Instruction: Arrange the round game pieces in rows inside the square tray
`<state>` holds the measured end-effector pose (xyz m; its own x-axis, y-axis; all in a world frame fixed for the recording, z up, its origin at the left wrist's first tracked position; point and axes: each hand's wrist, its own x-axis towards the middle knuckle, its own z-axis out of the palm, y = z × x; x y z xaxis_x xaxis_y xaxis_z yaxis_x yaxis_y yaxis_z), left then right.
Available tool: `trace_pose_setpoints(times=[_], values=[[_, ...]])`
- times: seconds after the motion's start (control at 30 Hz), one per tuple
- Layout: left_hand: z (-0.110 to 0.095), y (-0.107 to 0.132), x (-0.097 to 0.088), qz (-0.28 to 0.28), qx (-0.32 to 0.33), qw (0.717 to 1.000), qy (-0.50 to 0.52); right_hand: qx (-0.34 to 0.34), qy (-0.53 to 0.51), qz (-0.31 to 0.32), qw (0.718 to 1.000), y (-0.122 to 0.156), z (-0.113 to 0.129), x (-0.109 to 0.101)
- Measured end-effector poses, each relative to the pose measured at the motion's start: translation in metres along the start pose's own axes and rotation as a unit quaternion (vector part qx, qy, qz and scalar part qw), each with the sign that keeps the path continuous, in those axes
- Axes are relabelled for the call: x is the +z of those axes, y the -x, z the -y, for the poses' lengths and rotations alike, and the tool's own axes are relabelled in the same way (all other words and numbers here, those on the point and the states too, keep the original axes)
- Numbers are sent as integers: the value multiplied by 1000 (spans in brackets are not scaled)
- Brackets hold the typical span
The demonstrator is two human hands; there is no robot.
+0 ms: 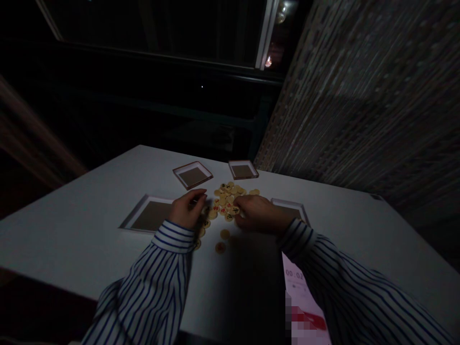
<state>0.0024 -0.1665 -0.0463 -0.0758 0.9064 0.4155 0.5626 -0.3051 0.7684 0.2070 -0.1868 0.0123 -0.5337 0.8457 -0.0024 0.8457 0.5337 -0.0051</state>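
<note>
Striped sleeves (143, 292) flank a busy heap of discs (224, 197)!

Both cuffs reach forward over the white table (230, 292), and it's all happening between them. Look at the right hand (258, 213): fingers curled, thumb and fingertips drawn close, right up against a disc with a black character (235, 210). Touching it, yes; whether it's properly pinched, I can't tell from this angle. Over to the left hand (186, 208), across the heap: thumb and forefinger a little apart, a narrow gap between the tips, no disc to be seen in it. More discs sit just under those fingertips, and a short run of them (201, 232) trails back along the inner side of the left wrist.

The heap itself lies between the two hands and spreads just beyond them, some faces red, some black, some plain. Two loose discs (224, 234) lie nearer the body, left of the right hand. And what a ring of shallow trays! One (151, 214) is right beside the left hand on its outer side, another (292, 206) is partly hidden behind the right wrist, and two more (193, 175) (243, 169) stand beyond both hands. Below the right forearm, a lit screen (294, 275) reads 00:02. Far past the right hand hangs a beaded curtain (359, 105), dim in the gloom.
</note>
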Motion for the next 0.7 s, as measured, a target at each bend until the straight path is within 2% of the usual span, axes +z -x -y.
trace_pose_setpoints(times=[0.2, 0.47, 0.7], values=[[-6, -1, 0, 1, 5, 999, 31, 17, -20, 0, 1000, 13, -6, -13], [-30, 1, 1, 15, 30, 999, 10, 33, -52, -62, 996, 31, -22, -17], [-52, 7, 9, 56, 47, 997, 14, 52, -85, -109, 989, 47, -33, -22]])
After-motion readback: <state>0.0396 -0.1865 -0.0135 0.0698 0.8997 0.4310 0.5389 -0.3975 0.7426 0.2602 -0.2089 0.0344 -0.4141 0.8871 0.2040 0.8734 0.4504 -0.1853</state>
